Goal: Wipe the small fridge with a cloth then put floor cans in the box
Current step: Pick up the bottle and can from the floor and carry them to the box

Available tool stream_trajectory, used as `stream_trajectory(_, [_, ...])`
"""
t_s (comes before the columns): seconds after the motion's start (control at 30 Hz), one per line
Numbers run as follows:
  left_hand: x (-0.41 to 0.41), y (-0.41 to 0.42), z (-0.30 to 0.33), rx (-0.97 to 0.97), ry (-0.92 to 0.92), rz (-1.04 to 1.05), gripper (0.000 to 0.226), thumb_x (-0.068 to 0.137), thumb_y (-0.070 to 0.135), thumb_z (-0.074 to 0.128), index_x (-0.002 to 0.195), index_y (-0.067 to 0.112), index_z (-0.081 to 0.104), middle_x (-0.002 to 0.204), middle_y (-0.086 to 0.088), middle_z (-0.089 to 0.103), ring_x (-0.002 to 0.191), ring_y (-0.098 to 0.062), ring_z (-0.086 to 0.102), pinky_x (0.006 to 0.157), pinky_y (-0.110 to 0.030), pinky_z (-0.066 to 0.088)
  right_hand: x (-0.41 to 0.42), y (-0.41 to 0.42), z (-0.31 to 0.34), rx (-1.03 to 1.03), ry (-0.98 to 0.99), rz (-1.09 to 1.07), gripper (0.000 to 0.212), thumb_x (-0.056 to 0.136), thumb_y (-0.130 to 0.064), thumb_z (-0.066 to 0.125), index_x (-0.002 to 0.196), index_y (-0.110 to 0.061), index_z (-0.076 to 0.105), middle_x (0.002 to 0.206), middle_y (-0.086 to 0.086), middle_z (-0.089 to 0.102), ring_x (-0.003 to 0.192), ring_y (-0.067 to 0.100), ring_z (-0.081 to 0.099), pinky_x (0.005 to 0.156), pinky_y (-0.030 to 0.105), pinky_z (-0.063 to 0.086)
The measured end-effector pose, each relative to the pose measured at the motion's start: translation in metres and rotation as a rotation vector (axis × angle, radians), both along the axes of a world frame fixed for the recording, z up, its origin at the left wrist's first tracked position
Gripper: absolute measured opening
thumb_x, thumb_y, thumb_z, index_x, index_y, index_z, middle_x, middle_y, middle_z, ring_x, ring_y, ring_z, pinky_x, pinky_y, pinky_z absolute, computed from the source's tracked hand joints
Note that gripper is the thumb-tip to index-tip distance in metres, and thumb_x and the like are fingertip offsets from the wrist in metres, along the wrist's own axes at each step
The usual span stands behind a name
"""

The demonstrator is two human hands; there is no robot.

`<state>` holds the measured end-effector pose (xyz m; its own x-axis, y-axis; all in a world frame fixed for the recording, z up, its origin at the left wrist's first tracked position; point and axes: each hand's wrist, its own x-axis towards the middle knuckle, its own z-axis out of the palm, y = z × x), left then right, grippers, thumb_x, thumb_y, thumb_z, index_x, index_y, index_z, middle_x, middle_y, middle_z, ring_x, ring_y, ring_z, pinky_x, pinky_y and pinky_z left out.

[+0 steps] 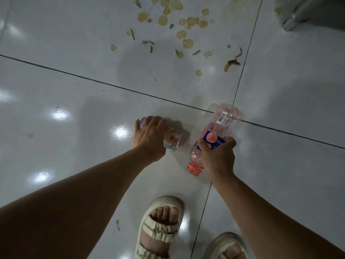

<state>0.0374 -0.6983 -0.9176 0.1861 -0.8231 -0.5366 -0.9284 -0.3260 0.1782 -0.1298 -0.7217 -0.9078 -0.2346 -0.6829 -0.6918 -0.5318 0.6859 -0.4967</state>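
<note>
My right hand (217, 156) grips a clear pink plastic bottle (222, 124) round its blue label with a peach picture; the open pink neck points toward me, the base away. My left hand (149, 135) curls over a small clear container (172, 139) with orange print that lies on its side on the white tiled floor. Most of that container is hidden under my fingers. The two things lie side by side, a short gap apart. No fridge door, cloth or box shows here.
Pale chips and green scraps (186, 23) are scattered over the floor ahead. A grey appliance corner (306, 14) stands at the top right. My two sandalled feet (160, 227) are at the bottom edge. Dark grout lines cross the glossy tiles.
</note>
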Motion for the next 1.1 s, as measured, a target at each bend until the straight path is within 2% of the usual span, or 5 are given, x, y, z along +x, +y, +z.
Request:
stream_trajectory(0.17, [-0.005, 0.003, -0.012, 0.01, -0.096, -0.142, 0.063, 0.074, 0.018, 0.071, 0.13, 0.026, 0.042, 0.134, 0.001, 0.048, 0.131, -0.021, 0.035, 0.115, -0.041, 0.01, -0.008, -0.002, -0.004, 0.008, 0.01, 0.001, 0.082, 0.082, -0.03, 0.071, 0.143, -0.011, 0.019, 0.138, 0.015, 0.043, 0.12, 0.031, 0.051, 0.093, 0.041, 0.051])
stream_trajectory(0.33, [-0.013, -0.004, 0.019, 0.004, -0.102, -0.104, 0.051, 0.072, 0.012, 0.067, 0.116, 0.023, 0.045, 0.113, -0.002, 0.057, 0.106, -0.022, 0.055, 0.097, -0.033, 0.032, -0.022, -0.009, 0.029, 0.008, 0.014, -0.019, 0.082, 0.082, -0.031, 0.07, 0.143, -0.011, 0.019, 0.138, 0.015, 0.043, 0.12, 0.031, 0.051, 0.093, 0.042, 0.051])
stream_trajectory(0.57, [-0.042, 0.013, 0.033, 0.226, -0.075, -0.035, 0.07, 0.076, 0.028, 0.07, 0.135, 0.024, 0.033, 0.135, -0.002, 0.04, 0.12, -0.024, 0.047, 0.098, -0.038, 0.033, -0.043, -0.015, 0.068, -0.029, -0.015, -0.012, 0.08, 0.082, -0.031, 0.071, 0.141, -0.014, 0.021, 0.136, 0.012, 0.044, 0.117, 0.028, 0.052, 0.09, 0.039, 0.053])
stream_trajectory(0.67, [-0.056, 0.026, 0.017, 0.226, -0.068, -0.01, 0.07, 0.074, 0.031, 0.072, 0.133, 0.023, 0.035, 0.134, -0.003, 0.043, 0.12, -0.025, 0.047, 0.097, -0.039, 0.034, -0.048, -0.01, 0.053, -0.027, -0.012, 0.008, 0.078, 0.081, -0.032, 0.071, 0.14, -0.013, 0.023, 0.134, 0.012, 0.046, 0.114, 0.027, 0.054, 0.088, 0.031, 0.051])
stream_trajectory(1.1, [-0.06, 0.031, -0.003, 0.132, -0.1, -0.003, 0.065, 0.067, 0.03, 0.076, 0.121, 0.019, 0.041, 0.111, -0.007, 0.055, 0.106, -0.028, 0.053, 0.082, -0.037, 0.037, -0.047, 0.02, 0.024, 0.018, 0.0, 0.036, 0.079, 0.081, -0.033, 0.071, 0.14, -0.011, 0.022, 0.136, 0.014, 0.044, 0.117, 0.03, 0.053, 0.092, 0.04, 0.052])
